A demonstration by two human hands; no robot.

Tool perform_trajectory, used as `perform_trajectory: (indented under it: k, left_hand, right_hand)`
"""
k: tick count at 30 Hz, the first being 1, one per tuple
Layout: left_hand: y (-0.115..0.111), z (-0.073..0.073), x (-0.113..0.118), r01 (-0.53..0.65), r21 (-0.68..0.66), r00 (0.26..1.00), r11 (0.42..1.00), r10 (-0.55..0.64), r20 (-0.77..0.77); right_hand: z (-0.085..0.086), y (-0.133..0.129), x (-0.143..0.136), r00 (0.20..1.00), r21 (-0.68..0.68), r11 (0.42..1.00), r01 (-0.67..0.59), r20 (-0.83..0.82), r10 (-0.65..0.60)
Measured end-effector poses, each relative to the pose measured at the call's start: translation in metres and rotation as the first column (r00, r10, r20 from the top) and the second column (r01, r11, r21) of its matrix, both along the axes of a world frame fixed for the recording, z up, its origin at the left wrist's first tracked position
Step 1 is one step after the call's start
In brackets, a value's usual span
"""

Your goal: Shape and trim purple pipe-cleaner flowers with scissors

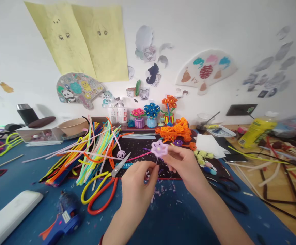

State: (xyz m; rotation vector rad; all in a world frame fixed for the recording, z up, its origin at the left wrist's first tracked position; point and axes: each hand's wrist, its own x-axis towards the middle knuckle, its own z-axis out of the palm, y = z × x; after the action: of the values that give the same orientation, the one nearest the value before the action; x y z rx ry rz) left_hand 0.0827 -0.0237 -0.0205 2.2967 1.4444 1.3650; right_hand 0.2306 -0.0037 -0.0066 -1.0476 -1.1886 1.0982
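Note:
A pale lilac pipe-cleaner flower with a light centre is held up over the dark mat, its thin stem pointing down. My left hand pinches the stem between thumb and forefinger. From the right, my right hand grips the flower's side, its fingers closed near the petals. To the left of my hands lie scissors with one yellow and one red handle, blades partly apart. Behind them rests a small lilac flower piece. Lilac fuzz scraps are scattered beneath my hands.
A bundle of coloured pipe cleaners lies at left, with a blue glue gun nearer me. Orange pipe-cleaner flowers are heaped behind my hands. Black-handled scissors sit by my right forearm. A yellow bottle stands at right.

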Motion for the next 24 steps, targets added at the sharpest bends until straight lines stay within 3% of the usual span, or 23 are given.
perform_trajectory:
  k: [2,6,11,17,20,24]
  left_hand:
    - [0.002,-0.002,-0.001,-0.014,0.037,1.0,0.999,0.015,-0.023]
    - [0.005,-0.004,-0.004,-0.018,-0.014,1.0,1.0,0.018,-0.006]
    - [0.005,-0.002,-0.002,-0.006,-0.075,1.0,0.997,0.006,0.0]
    - [0.003,0.006,0.0,0.2,-0.287,0.954,0.937,-0.119,0.276]
    - [0.002,0.01,0.0,0.303,-0.31,0.893,0.901,-0.155,0.423]
    - [-0.002,0.013,0.0,0.337,-0.317,0.855,0.886,-0.147,0.498]
  right_hand:
    - [0.001,0.001,0.002,1.0,0.016,1.0,-0.009,-0.003,0.009]
    - [0.003,0.001,0.003,0.996,0.037,0.997,-0.074,0.056,0.072]
    - [0.002,-0.001,0.0,0.998,0.092,0.996,-0.01,0.065,0.004]
    - [0.002,-0.004,-0.005,0.995,0.012,0.996,-0.086,-0.059,0.086]
    - [0.004,-0.006,-0.005,0.988,0.009,0.991,-0.133,-0.081,0.133]
    - [-0.001,-0.007,-0.007,0.993,0.088,0.991,-0.102,-0.046,0.107]
